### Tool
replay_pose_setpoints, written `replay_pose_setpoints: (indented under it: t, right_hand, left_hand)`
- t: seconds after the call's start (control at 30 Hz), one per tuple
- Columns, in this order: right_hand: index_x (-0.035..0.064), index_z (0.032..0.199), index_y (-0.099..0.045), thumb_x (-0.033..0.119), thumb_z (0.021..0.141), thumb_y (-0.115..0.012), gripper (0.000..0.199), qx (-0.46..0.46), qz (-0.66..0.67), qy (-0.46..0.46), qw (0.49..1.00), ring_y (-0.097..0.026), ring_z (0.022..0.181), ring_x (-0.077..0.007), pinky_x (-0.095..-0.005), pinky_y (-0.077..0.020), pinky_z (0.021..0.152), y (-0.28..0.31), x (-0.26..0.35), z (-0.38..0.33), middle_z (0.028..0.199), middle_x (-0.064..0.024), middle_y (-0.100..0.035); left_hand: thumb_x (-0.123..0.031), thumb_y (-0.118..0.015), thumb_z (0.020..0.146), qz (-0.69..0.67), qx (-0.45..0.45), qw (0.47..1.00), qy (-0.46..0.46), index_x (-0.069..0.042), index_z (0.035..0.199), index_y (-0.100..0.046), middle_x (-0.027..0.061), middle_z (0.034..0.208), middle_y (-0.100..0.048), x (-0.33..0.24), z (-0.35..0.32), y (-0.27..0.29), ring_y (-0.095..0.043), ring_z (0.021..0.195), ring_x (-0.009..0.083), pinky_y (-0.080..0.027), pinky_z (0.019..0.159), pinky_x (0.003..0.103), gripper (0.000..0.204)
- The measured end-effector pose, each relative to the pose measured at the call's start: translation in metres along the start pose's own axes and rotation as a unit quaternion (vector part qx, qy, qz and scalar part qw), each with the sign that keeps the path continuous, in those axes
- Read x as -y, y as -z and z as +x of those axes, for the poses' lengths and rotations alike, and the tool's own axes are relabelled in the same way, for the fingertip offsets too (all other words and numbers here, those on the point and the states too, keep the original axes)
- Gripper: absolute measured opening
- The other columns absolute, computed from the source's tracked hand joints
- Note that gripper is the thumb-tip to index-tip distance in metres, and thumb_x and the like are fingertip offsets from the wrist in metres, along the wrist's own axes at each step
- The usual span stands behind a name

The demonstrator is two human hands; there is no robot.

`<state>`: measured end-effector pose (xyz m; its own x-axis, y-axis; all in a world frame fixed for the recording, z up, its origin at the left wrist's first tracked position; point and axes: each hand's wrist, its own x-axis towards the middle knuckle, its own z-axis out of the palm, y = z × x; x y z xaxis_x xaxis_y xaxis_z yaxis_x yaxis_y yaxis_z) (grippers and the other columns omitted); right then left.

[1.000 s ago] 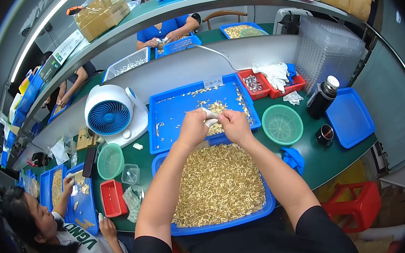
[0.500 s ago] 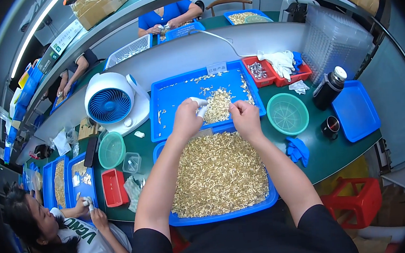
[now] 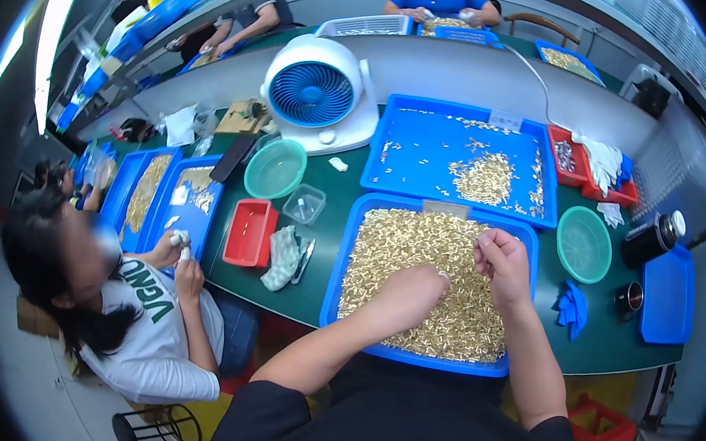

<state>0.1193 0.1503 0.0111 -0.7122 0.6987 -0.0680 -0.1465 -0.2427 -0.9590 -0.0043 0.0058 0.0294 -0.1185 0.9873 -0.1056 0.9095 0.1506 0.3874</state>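
Note:
My left hand (image 3: 414,296) is curled low over the pile of small gold-coloured metal parts (image 3: 464,333), its fingers mostly hidden and a bit of white finger covering showing. Over the pile's right side, my right hand (image 3: 504,264) is closed in a pinch; whatever lies between its fingertips is too small to make out. The pile fills a deep blue tray (image 3: 336,300) right in front of me. Behind it stands a second blue tray (image 3: 421,136), with a smaller heap of gold parts (image 3: 484,180) and scattered pieces along its edges.
A white fan (image 3: 317,93) stands behind on the left. Nearer are a green bowl (image 3: 275,169), a red box (image 3: 250,234) and a clear tub (image 3: 304,204). To the right are another green bowl (image 3: 583,244), a blue glove (image 3: 572,310) and a black flask (image 3: 655,238). A co-worker (image 3: 148,322) sits at left.
My view has swung left, shifting the scene rightward. My hands have come back from the far tray's heap to the near tray, the left one down onto the gold parts.

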Motion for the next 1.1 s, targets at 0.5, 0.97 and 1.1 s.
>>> replay_pose_setpoints:
  t: [0.5, 0.97, 1.1]
  right_hand:
    - [0.0059, 0.084, -0.057, 0.016, 0.092, -0.055, 0.013, -0.065, 0.051, 0.037, 0.996, -0.047, 0.051, -0.0063, -0.0176, -0.0357, 0.046, 0.003, -0.019, -0.003, 0.065, -0.0004, -0.055]
    - [0.0040, 0.082, -0.057, 0.015, 0.090, -0.057, 0.014, -0.052, 0.014, 0.055, 0.997, -0.046, 0.053, -0.0057, -0.0178, -0.0361, 0.048, 0.005, -0.017, -0.005, 0.065, -0.0005, -0.054]
    - [0.0038, 0.081, -0.057, 0.015, 0.090, -0.057, 0.014, -0.045, 0.012, 0.066, 0.997, -0.046, 0.053, -0.0053, -0.0178, -0.0358, 0.047, 0.006, -0.017, -0.006, 0.065, -0.0005, -0.054]
  left_hand:
    - [-0.016, -0.073, 0.075, -0.165, -0.016, 0.985, -0.046, -0.006, 0.080, -0.069, 0.0129, 0.074, -0.066, 0.018, 0.046, 0.008, -0.065, 0.072, 0.0304, -0.048, 0.064, 0.040, 0.011]
    - [-0.014, -0.064, 0.087, -0.444, -0.184, 0.877, -0.003, -0.002, 0.084, -0.058, 0.0040, 0.074, -0.060, 0.021, 0.051, -0.012, -0.056, 0.070, 0.0109, -0.044, 0.063, 0.027, 0.013]
    - [-0.011, -0.062, 0.090, -0.607, -0.178, 0.775, -0.002, -0.002, 0.086, -0.060, 0.0020, 0.076, -0.061, 0.022, 0.055, -0.022, -0.058, 0.073, 0.0097, -0.046, 0.065, 0.026, 0.010]
